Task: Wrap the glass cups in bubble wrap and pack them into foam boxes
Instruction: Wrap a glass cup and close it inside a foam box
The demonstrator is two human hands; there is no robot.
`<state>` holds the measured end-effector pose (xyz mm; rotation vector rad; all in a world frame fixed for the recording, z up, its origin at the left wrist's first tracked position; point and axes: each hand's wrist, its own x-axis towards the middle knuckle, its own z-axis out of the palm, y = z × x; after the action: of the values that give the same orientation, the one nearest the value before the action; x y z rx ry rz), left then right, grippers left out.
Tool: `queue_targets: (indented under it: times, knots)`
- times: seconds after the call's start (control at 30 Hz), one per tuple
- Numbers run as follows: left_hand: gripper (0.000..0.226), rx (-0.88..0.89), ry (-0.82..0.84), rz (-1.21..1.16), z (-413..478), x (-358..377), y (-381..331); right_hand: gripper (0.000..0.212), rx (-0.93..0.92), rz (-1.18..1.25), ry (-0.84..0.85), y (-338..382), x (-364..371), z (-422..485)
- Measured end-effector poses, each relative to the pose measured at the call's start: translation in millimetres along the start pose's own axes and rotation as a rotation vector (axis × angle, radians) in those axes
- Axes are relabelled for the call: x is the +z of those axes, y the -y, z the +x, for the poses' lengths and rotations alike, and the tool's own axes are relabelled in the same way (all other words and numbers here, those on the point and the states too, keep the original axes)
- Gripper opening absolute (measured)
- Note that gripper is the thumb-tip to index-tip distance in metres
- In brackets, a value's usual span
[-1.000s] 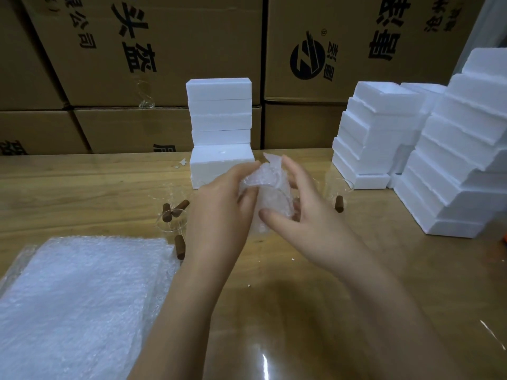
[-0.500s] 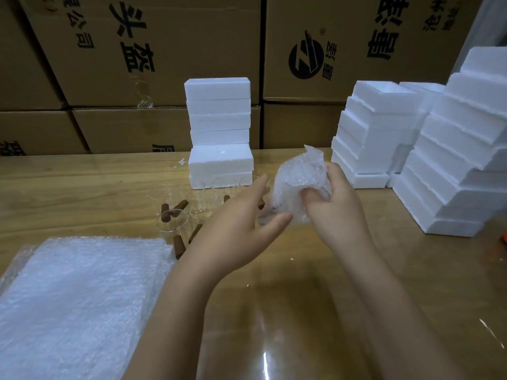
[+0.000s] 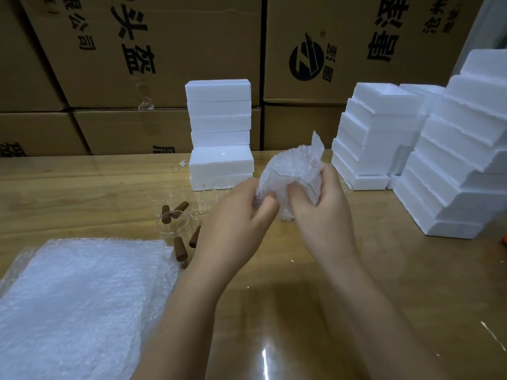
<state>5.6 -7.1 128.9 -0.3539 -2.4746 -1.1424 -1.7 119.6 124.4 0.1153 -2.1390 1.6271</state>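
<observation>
Wrapping seemingly almost done: your left grip [image 3: 236,215] and right grip [image 3: 321,212] pinch the bubble-wrapped glass cup [image 3: 290,171] between them above the worktop [image 3: 301,297]; next, tuck its loose corner [image 3: 317,141] and reach right for a foam box [image 3: 384,97].

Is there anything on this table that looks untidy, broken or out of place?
Brown stoppers lie scattered among the clear glass cups. White scraps lie beside the middle foam stack. The right foam stacks sit staggered, not squared.

head cam | looks forward-down | close over table [image 3: 274,311] | single view
</observation>
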Motion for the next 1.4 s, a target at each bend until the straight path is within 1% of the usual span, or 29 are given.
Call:
queue_targets:
  times: [0.13,0.27,0.33,0.37,0.47,0.57,0.63,0.67,0.73,0.77,0.9,1.0,1.07,1.13,1.2,1.27,1.3,1.4]
  knots:
    - [0.027,-0.038,-0.064,0.072,1,1,3,0.042,-0.037,0.028,-0.041,1,9,-8]
    - [0.043,-0.044,-0.103,0.135,3,1,5,0.047,0.017,0.03,-0.007,0,15,-10]
    - [0.046,-0.047,-0.081,0.114,4,-2,6,0.046,0.018,0.022,0.004,-1,16,-10]
    - [0.042,-0.049,-0.062,0.082,4,-3,7,0.046,0.008,0.013,0.009,0,16,-11]
    - [0.023,-0.084,-0.038,0.028,4,-8,10,0.05,-0.031,-0.009,0.03,3,19,-16]
    - [0.022,-0.094,-0.084,0.07,5,-11,11,0.064,-0.029,-0.02,0.056,4,22,-17]
    - [0.024,-0.097,-0.123,0.179,5,-11,11,0.07,-0.011,-0.057,0.096,4,21,-16]
    - [0.024,-0.087,-0.149,0.274,5,-11,11,0.072,-0.015,-0.07,0.115,4,19,-15]
    - [0.024,-0.017,-0.206,0.483,4,-11,11,0.081,-0.057,-0.089,0.142,5,16,-14]
    - [0.023,0.037,-0.224,0.55,3,-11,10,0.082,-0.078,-0.113,0.148,6,15,-14]
    - [0.02,0.204,-0.237,0.666,2,-12,4,0.061,-0.164,-0.289,0.094,3,12,-10]
    - [0.017,0.25,-0.234,0.696,1,-10,-3,0.047,-0.223,-0.43,0.026,-2,9,-7]
    - [0.016,0.252,-0.235,0.692,0,-6,-8,0.042,-0.229,-0.479,-0.007,-4,5,-4]
    - [0.022,0.247,-0.236,0.67,-1,-1,-9,0.04,-0.204,-0.513,-0.008,-3,0,-2]
    - [0.03,0.205,-0.202,0.647,-2,4,-4,0.039,-0.189,-0.538,0.011,-1,-5,0]
    - [0.027,0.144,-0.139,0.611,-1,5,-1,0.039,-0.179,-0.577,0.037,1,-8,2]
    - [0.03,0.118,-0.12,0.589,-1,4,0,0.04,-0.179,-0.607,0.054,2,-9,2]
    - [0.06,0.1,-0.016,0.48,-1,4,4,0.043,-0.216,-0.681,0.134,4,-7,0]
